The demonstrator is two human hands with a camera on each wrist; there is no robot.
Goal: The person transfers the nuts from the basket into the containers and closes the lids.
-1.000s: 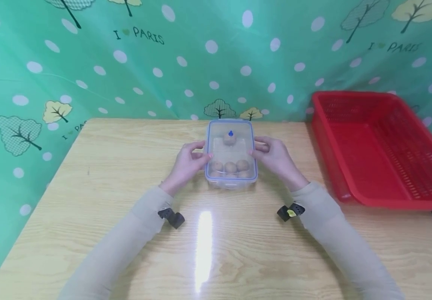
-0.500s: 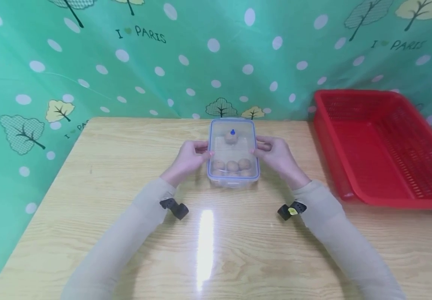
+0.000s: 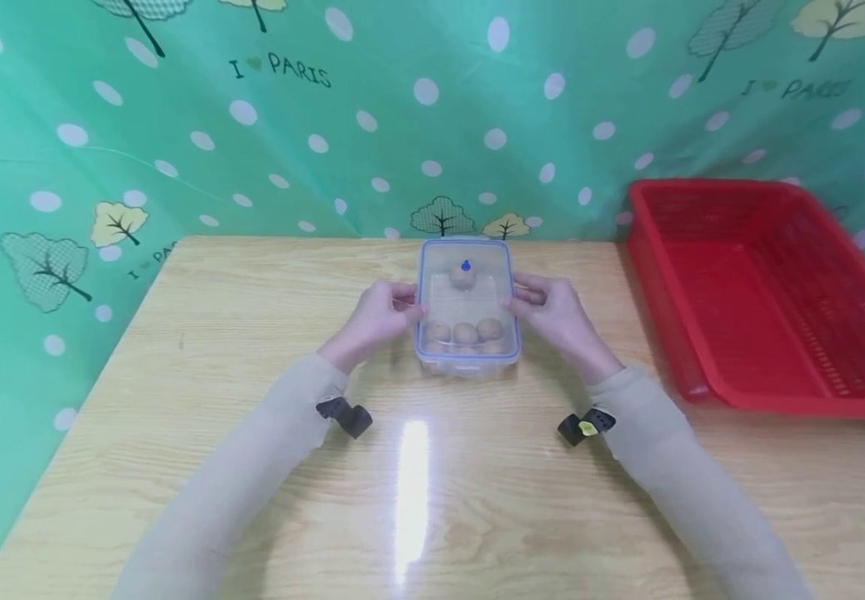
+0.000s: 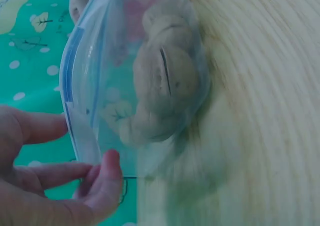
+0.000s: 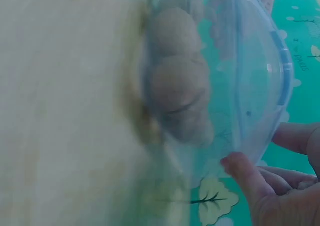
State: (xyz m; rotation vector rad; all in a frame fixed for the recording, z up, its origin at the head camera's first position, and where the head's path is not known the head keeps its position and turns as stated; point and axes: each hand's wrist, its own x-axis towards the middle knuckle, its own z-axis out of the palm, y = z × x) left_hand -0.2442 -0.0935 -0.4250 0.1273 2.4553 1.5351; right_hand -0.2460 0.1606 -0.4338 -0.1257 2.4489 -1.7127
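A clear plastic food container [image 3: 467, 315] with a blue seal round its lid is held between both hands at the far middle of the table. Several brown round things [image 3: 466, 333] lie gathered at its near end; in the left wrist view these round things [image 4: 165, 78] show dark lines or cracks. Whether they are nuts or something else I cannot tell. My left hand [image 3: 380, 317] grips the left side, thumb at the lid's edge. On the right side my right hand [image 3: 552, 312] grips likewise, its thumb [image 5: 245, 173] seen in the right wrist view. Underside contact is hidden.
A large red plastic basket [image 3: 702, 367] with slotted walls stands on the right of the wooden table [image 3: 252, 500]. Behind the table hangs a green patterned cloth [image 3: 290, 150]. A bright light reflection lies on the near tabletop.
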